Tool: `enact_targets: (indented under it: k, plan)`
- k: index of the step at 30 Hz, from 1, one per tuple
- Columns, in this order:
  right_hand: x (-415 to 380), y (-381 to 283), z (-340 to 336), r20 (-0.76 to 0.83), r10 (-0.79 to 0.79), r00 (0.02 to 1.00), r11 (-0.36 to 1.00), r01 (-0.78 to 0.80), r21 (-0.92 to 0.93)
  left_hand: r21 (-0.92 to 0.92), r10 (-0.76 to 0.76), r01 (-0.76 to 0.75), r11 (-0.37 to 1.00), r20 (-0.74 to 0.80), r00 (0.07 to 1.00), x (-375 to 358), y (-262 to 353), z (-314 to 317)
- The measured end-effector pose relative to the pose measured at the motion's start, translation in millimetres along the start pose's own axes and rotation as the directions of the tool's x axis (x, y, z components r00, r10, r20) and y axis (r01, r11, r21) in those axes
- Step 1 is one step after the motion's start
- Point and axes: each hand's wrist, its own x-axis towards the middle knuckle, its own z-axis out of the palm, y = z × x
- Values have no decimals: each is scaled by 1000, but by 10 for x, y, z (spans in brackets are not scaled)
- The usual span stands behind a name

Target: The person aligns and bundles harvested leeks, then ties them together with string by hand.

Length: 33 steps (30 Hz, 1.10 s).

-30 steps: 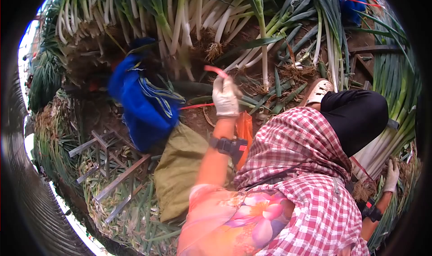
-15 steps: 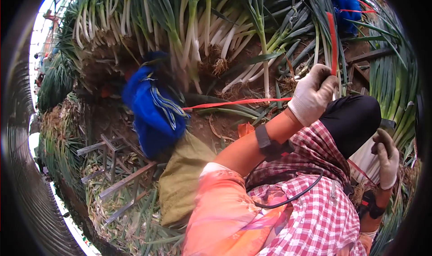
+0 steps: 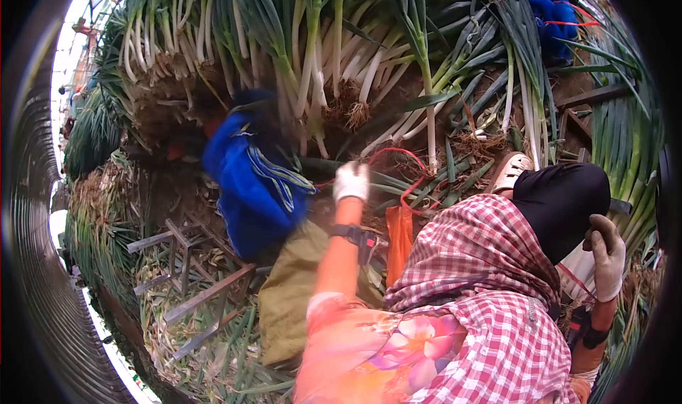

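Observation:
My left hand (image 3: 352, 181), in a white glove, is closed on a thin red ribbon (image 3: 414, 184). The ribbon loops to the right over the soil toward an orange plastic strip (image 3: 399, 237) beside my lap. My right hand (image 3: 607, 256), also gloved, is beyond my bent knee with its fingers apart. Next to it is a bundle of green onions (image 3: 618, 148) with pale stalks. Another red ribbon piece (image 3: 577, 282) runs across the stalks near my right wrist. Loose green onions (image 3: 430, 113) with roots lie ahead of my left hand.
Green onions (image 3: 192, 20) are heaped along the far side. Left of my arm are blue cloth with light stripes (image 3: 252, 184) and olive cloth (image 3: 291, 297). A frame of bars (image 3: 206, 294) stands on leaf litter at the left. Blue fabric (image 3: 554, 17) shows at upper right.
My left hand has moved left and away from my knee, and the ribbon, stretched taut before, now hangs in a loose loop. My shoe has come into view. My right hand stays near the bundle.

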Motion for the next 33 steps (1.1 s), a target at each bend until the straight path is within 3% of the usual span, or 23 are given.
enact_targets:
  k: [3, 7, 10, 12, 13, 15, 16, 17, 18, 20, 21, 23, 27, 29, 32, 33]
  plan:
    - [104, 99, 45, -50, -32, 998, 999, 33, 32, 76, -206, 225, 971, -207, 956, 360, -581, -68]
    - [177, 77, 102, -89, -13, 996, 1000, 13, 0, 134, -446, 462, 877, -133, 885, 803, -825, -284]
    - [214, 157, 94, -66, -37, 997, 999, 35, -34, 70, -452, 457, 887, -80, 888, 1221, -1163, -208]
    - [239, 127, 97, -57, -25, 998, 999, 22, -44, -174, -451, 454, 874, 54, 891, 1433, -1394, -71]
    - [245, 119, 93, -62, -17, 998, 999, 14, -39, -174, -455, 457, 872, 57, 889, 1457, -1428, -32]
    - [251, 88, 102, -73, 1, 997, 999, -3, -33, -559, -437, 528, 639, 301, 848, 1338, -1238, -64]
    - [254, 82, 99, -92, 14, 996, 1000, -16, -20, -691, -404, 463, 554, 264, 876, 1250, -1088, -66]
    - [255, 88, 89, -92, 13, 996, 1000, -15, -22, -693, -403, 464, 552, 265, 876, 1223, -1049, 21]
    - [252, 104, 85, -95, 12, 995, 1000, -14, -18, -748, -423, 330, 576, 73, 903, 1218, -1026, 107]
    - [237, 120, 101, -100, 12, 995, 1000, -13, -11, -730, -426, 116, 673, -255, 868, 1281, -1040, 133]
    - [226, 122, 100, -109, 2, 994, 1000, -4, -19, -732, -423, 112, 672, -256, 869, 1277, -1061, 138]
    - [213, 118, 89, -128, -13, 992, 1000, 10, -26, -883, -563, 206, 421, -77, 823, 1251, -1005, 62]
    - [193, 131, 70, -103, 17, 995, 1000, -18, -9, -845, -589, 251, 473, -91, 803, 1279, -961, 20]
    - [183, 152, 80, -102, 16, 995, 1000, -17, -8, -711, -639, 490, 503, 76, 766, 1212, -841, -79]
    - [194, 160, 80, -106, 7, 994, 999, -10, -37, -636, -639, 529, 563, 72, 766, 1257, -982, 23]
    - [197, 160, 81, -111, 0, 994, 999, -4, -38, -579, -614, 592, 561, 189, 766, 1248, -1000, 27]
